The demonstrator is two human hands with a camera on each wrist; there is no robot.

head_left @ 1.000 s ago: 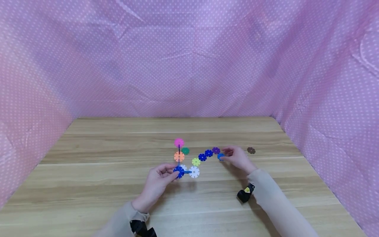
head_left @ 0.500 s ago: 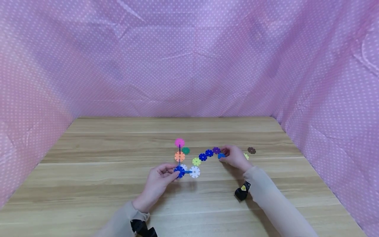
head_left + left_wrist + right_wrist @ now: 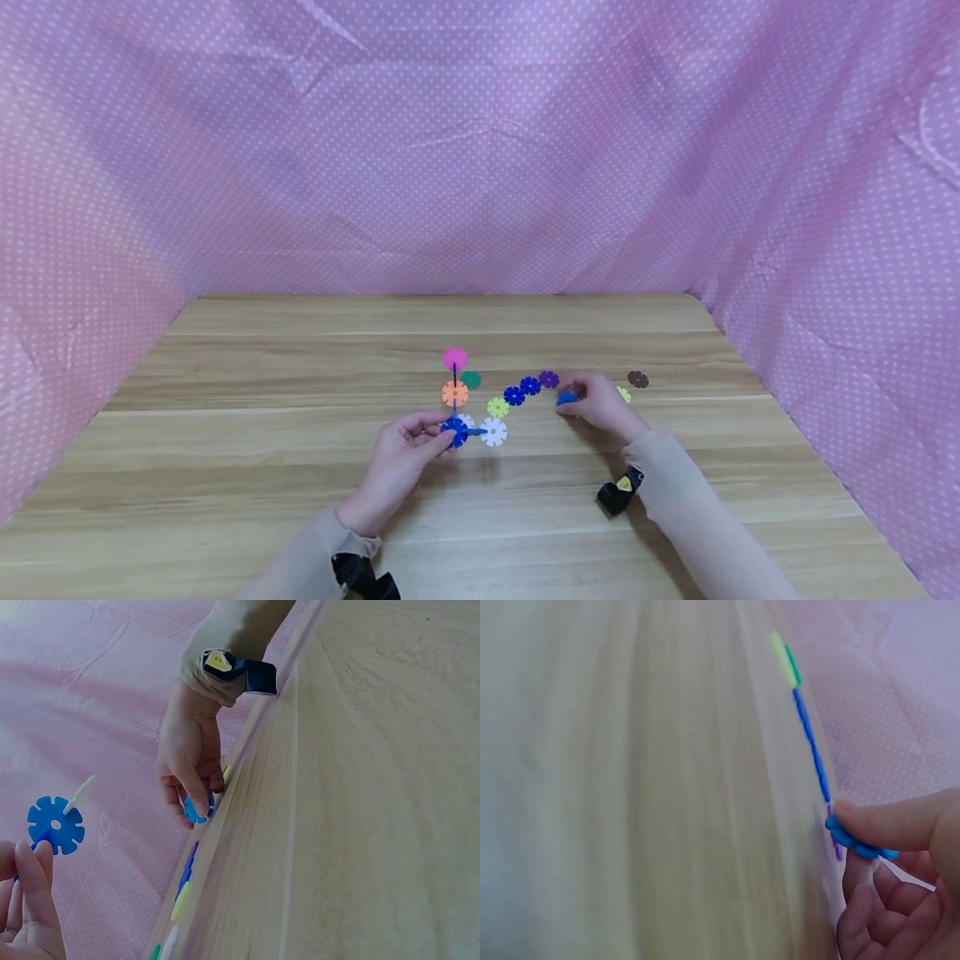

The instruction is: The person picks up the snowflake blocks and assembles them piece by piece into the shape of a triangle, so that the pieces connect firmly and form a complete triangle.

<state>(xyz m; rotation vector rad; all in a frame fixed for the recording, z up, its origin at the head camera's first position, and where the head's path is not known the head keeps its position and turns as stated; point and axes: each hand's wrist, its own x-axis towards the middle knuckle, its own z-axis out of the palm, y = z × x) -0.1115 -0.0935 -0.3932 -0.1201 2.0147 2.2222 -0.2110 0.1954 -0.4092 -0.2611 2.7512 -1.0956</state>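
Note:
My left hand (image 3: 405,452) pinches a dark blue notched disc (image 3: 454,432) between thumb and fingers. It belongs to a joined set of slotted snowflake discs held up off the table. Above it rise an orange disc (image 3: 454,393) and a pink disc (image 3: 454,358), linked by blue ones seen edge-on. To its right, a light blue disc (image 3: 57,834) connects it to a white disc (image 3: 493,432). My right hand (image 3: 600,403) pinches a loose light blue disc (image 3: 567,399) with thumb and fingers, tilted, near the row of discs; its fingers partly cover it.
On the wooden table (image 3: 247,467) lie a green disc (image 3: 471,380), a lime disc (image 3: 497,407), two dark blue discs (image 3: 530,385) and a purple disc (image 3: 549,379). Past my right hand are a brown disc (image 3: 638,379) and a partly hidden yellow-green disc (image 3: 624,393). Pink dotted cloth (image 3: 480,167) hangs behind.
The light blue disc in my right hand has tipped from facing the head camera to nearly edge-on and shifted slightly right. My left hand holds the joined discs almost still.

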